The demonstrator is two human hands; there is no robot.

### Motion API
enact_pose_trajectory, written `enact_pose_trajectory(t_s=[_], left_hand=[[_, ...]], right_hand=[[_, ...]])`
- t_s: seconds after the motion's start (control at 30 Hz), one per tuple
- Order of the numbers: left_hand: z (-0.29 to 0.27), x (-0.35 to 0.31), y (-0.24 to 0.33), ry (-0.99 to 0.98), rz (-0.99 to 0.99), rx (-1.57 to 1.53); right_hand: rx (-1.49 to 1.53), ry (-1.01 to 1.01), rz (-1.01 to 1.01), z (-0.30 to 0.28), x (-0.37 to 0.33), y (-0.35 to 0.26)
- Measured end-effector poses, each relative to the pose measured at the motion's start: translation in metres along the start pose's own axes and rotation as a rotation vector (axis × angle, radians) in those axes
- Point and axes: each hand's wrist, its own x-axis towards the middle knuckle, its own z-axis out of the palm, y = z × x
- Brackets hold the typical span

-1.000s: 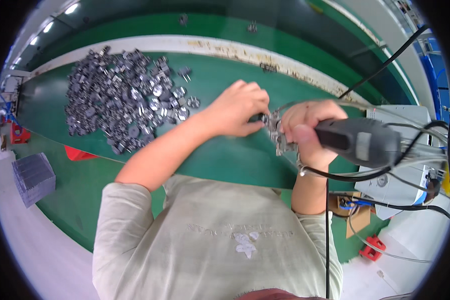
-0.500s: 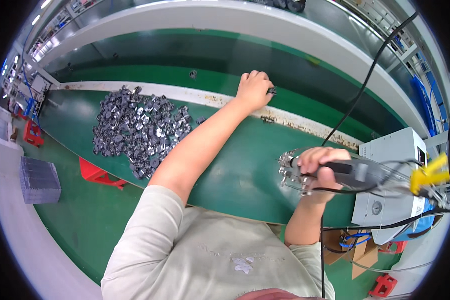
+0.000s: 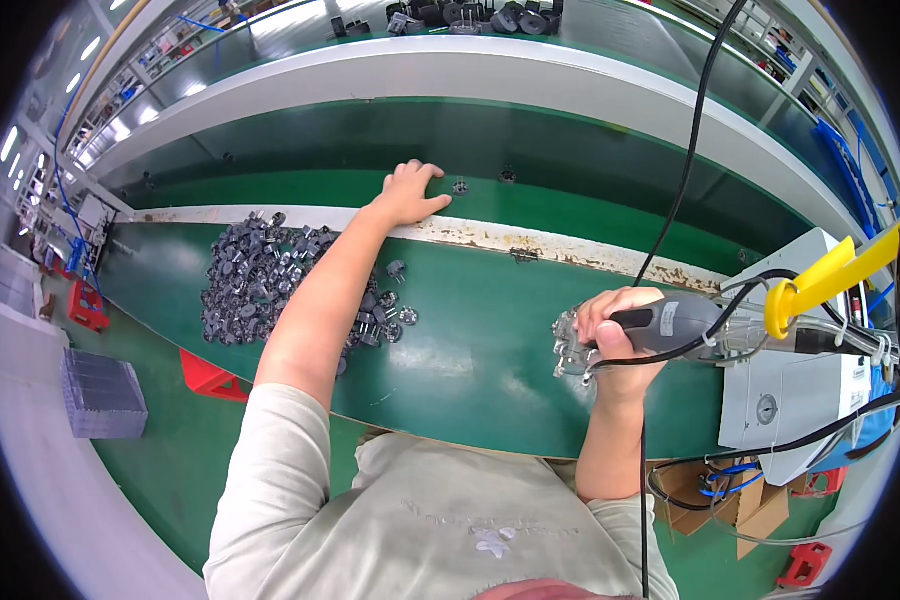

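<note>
My left hand [image 3: 410, 194] reaches over the pale rail onto the green belt surface, fingers apart and nothing visible in them. Just right of its fingertips lies a small dark round part with metal on it [image 3: 460, 187]; another such part [image 3: 508, 174] lies farther right. My right hand [image 3: 620, 325] is wrapped round a grey hand-held power tool [image 3: 675, 322] with a black lever, a cord and a clear tube. The tool's metal front end [image 3: 571, 343] points left above the green table. Below my left forearm spreads a pile of small dark parts with shiny metal [image 3: 255, 285].
A rust-stained rail [image 3: 570, 249] runs between the green table [image 3: 480, 380] and the belt. At the right stands a white box machine [image 3: 770, 385] with a gauge. A black cable [image 3: 685, 150] hangs across the view. More dark parts [image 3: 515, 17] lie on the upper shelf.
My left hand has moved left along the belt and let go of the small dark part it held. My right hand still grips the tool. The view has shifted slightly.
</note>
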Motion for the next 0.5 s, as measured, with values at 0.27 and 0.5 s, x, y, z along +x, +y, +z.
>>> enact_pose_trajectory(t_s=[0.27,0.5], left_hand=[[-0.003,0.015,0.011,0.101,0.181,-0.112],[-0.043,-0.084,0.137,0.037,0.347,-0.354]], right_hand=[[0.036,0.027,-0.008,0.004,0.004,-0.005],[0.078,-0.018,-0.04,-0.012,0.007,-0.006]])
